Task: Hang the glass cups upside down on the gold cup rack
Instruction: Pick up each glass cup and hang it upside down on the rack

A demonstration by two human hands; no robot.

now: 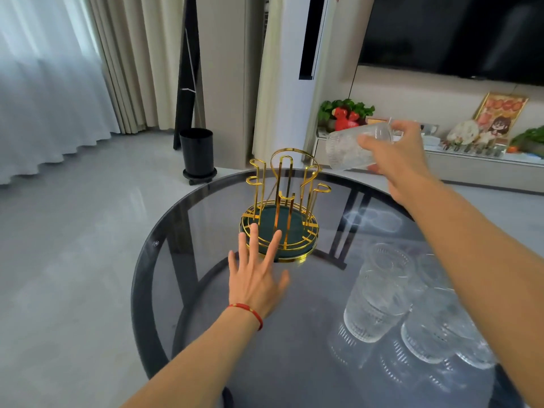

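The gold cup rack (282,201), with a dark green round base and bare upright prongs, stands on the far middle of a round smoked-glass table (206,319). My right hand (394,154) grips a ribbed glass cup (347,148) tipped on its side in the air, to the upper right of the rack, mouth pointing left toward it. My left hand (256,275) is spread flat just in front of the rack's base, fingertips touching its gold rim. Several more ribbed glass cups (379,304) stand upright on the table at the near right, partly hidden under my right forearm.
A black bin (196,153) stands on the floor beyond the table's far edge. A low white cabinet (471,166) with ornaments and a dark TV (456,33) run along the right wall. Curtains hang at the left.
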